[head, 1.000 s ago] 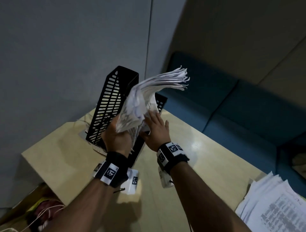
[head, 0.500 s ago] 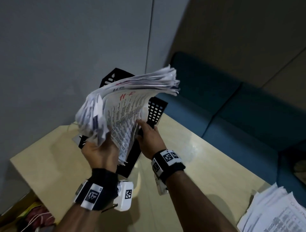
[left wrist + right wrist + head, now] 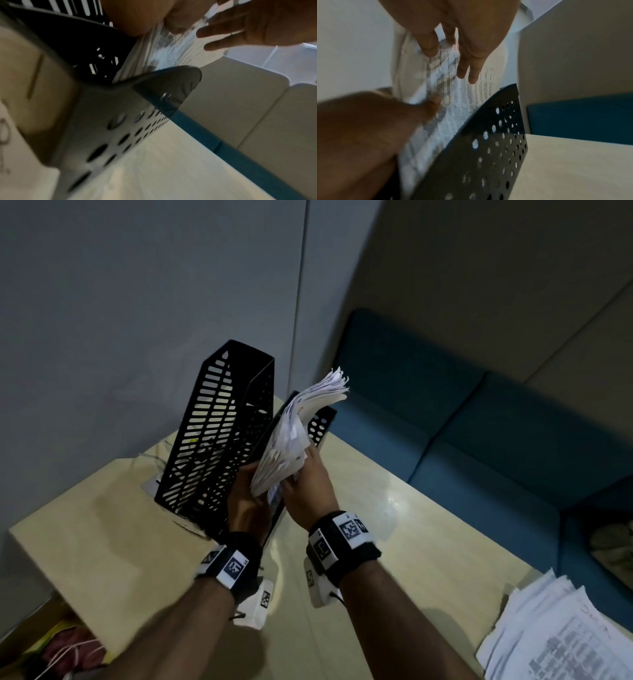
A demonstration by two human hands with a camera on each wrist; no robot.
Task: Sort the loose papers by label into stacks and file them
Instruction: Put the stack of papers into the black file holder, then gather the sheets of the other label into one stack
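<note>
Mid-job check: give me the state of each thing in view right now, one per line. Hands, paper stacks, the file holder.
Left hand: grips the held stack from the left.
Right hand: fingers straight, pressing the printed face.
Held paper stack: lower edge inside the holder's right slot, top fanned and sticking out.
Black file holder: upright on the table.
Second paper pile: lying loose at the table's right edge, untouched.

Between my hands the paper sheaf (image 3: 289, 445) stands in the file rack (image 3: 219, 433), on the table (image 3: 411, 529). A paper pile (image 3: 561, 635) lies well right; sofa (image 3: 479, 433) beyond.
</note>
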